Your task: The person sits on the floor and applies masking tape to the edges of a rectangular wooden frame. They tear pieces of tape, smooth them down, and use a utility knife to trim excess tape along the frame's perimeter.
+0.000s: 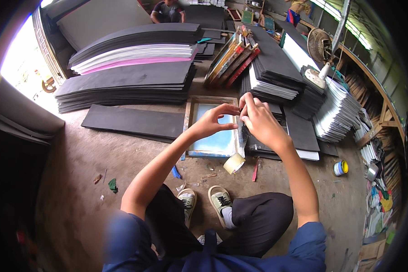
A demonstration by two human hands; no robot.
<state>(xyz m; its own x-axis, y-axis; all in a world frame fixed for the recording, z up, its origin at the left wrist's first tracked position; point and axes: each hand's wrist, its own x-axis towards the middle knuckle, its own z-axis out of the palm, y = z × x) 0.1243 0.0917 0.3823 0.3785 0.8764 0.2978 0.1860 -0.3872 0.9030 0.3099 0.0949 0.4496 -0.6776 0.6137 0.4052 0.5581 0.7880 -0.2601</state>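
Note:
A wooden screen-printing frame (187, 120) with a pale blue mesh lies on the floor in front of me. Above its right side my left hand (216, 121) is held out, thumb and fingers apart, its fingertips meeting the other hand. My right hand (260, 119) is closed, fingers bent together. Anything thin pinched at the fingertips is too small to make out. By the near right corner of the frame sits a roll of clear tape (234, 163), tilted toward me.
Stacks of black foam sheets (127, 81) lie to the left, more sheets (276, 63) to the right. Several used screen frames (231, 59) lean together behind. A fan (319, 47), a yellow-and-blue can (341, 167) and floor scraps (113, 185) are around. Another person (168, 11) sits at the back.

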